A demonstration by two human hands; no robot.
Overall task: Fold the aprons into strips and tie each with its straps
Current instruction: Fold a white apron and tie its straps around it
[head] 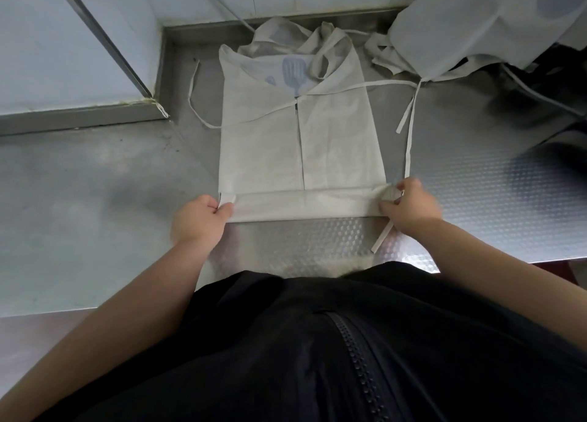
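Head view: both hands pinching the turned-up hem of the apron

Head camera looks down on the apron (333,142); it lies flat on the steel counter (476,183) straight in front of you, both long sides folded in and meeting at a centre line; bib end points away, toward the wall, with a blue spatula print (293,72) showing there; near hem is turned up into a narrow band (301,204) across the full width; your left hand (200,218) is clamped on the left end of that band, thumb and fingers pinching the cloth; your right hand (409,205) is curled tight on the right end, pinching the corner; right strap (409,136) runs from the waist out to the right, then down to your right hand; a strap end sticks out below that hand toward the counter edge; left strap (193,101) loops loose on the counter just left of the apron; second apron (470,24) sits heaped at the far right corner, well apart from your hands; your black zip jacket (317,342) fills the bottom of the view.
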